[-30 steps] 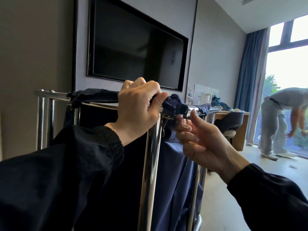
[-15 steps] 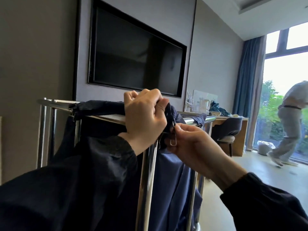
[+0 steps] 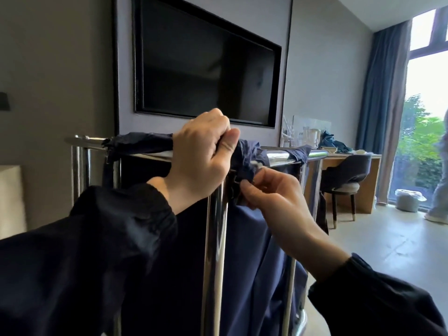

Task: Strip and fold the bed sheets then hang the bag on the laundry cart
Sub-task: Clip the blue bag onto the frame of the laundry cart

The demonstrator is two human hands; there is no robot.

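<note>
Change: The right hand (image 3: 271,197), loose-fingered under the rail a second ago, now pinches a fold of the bag (image 3: 254,251) just beside the chrome post. The left hand (image 3: 201,156) stays clenched over the bag's hem on the top rail.
Meaning: By appearances, this corner is being fastened. The hanging step looks close to done, and no sheets are in sight.
Where: The bag's hem wraps the top rail of the laundry cart (image 3: 214,238), and its body hangs down inside the frame.
Count: Two hands, one bag, one laundry cart. Behind them are one television (image 3: 206,69), one table (image 3: 363,156) and one chair (image 3: 346,175).
</note>
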